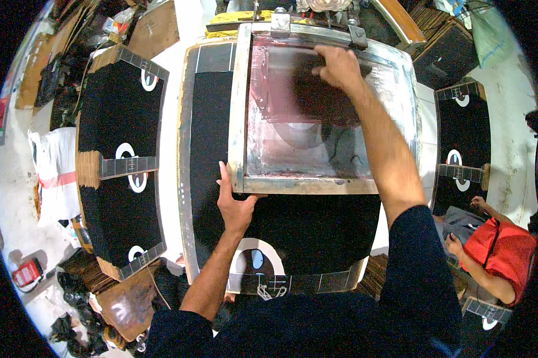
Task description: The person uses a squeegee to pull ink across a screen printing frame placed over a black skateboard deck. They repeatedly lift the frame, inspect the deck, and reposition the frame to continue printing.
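Note:
A framed printing screen (309, 185) lies over a black panel (210, 131) on a board, hinged at its far edge by metal clamps (280, 25). Its mesh is translucent, with reddish and dark smears. My left hand (235, 210) is at the frame's near left corner, index finger stretched along the side and thumb along the near edge. Over the far part of the mesh is my right hand (340, 68), its fingers bent above a dark, blurred patch; what they grip is hidden. A white ring print with a blue spot (257, 261) shows on the panel's near end.
Stacked black panels with ring prints (118, 113) stand at the left, and more (462, 137) at the right. Another person in a red top (507, 253) sits at the right. A stained board (126, 304) and black bags (72, 286) lie at lower left.

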`<control>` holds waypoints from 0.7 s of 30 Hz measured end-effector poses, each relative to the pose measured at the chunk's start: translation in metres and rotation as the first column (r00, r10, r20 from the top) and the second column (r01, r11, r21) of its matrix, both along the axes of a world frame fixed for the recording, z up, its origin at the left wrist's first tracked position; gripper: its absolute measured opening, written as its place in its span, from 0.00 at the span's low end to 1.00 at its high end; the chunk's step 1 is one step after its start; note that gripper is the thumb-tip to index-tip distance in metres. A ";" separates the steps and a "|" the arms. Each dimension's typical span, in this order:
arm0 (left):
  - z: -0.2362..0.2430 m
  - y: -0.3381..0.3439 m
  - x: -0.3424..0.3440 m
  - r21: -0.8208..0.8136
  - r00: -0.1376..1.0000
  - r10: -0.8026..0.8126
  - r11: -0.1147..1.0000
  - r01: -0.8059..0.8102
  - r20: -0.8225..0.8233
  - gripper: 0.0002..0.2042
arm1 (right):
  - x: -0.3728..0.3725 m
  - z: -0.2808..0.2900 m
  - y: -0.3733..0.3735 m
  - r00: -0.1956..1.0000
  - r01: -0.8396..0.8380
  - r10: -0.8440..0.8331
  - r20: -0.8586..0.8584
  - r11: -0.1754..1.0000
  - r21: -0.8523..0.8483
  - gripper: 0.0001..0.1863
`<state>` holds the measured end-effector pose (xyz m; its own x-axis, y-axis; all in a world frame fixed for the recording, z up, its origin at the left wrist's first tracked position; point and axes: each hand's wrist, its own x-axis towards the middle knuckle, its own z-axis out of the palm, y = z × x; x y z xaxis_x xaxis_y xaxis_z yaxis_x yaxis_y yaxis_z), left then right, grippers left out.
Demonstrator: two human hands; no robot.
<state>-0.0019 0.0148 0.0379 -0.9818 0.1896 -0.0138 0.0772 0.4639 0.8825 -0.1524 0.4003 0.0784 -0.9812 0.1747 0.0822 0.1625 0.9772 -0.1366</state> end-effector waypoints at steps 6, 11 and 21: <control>0.004 0.002 0.002 0.036 0.998 0.023 0.999 -0.025 0.050 0.60 | -0.027 0.001 0.008 0.997 0.078 -0.078 0.009 0.997 0.021 0.28; -0.003 0.000 0.000 0.038 1.000 -0.008 0.999 0.009 -0.005 0.61 | 0.065 -0.016 -0.054 0.971 0.091 -0.081 -0.225 0.995 0.035 0.17; 0.007 -0.004 -0.004 0.091 0.997 -0.057 0.994 0.061 -0.051 0.56 | 0.164 -0.002 -0.111 0.829 0.190 -0.220 -0.514 0.976 -0.111 0.22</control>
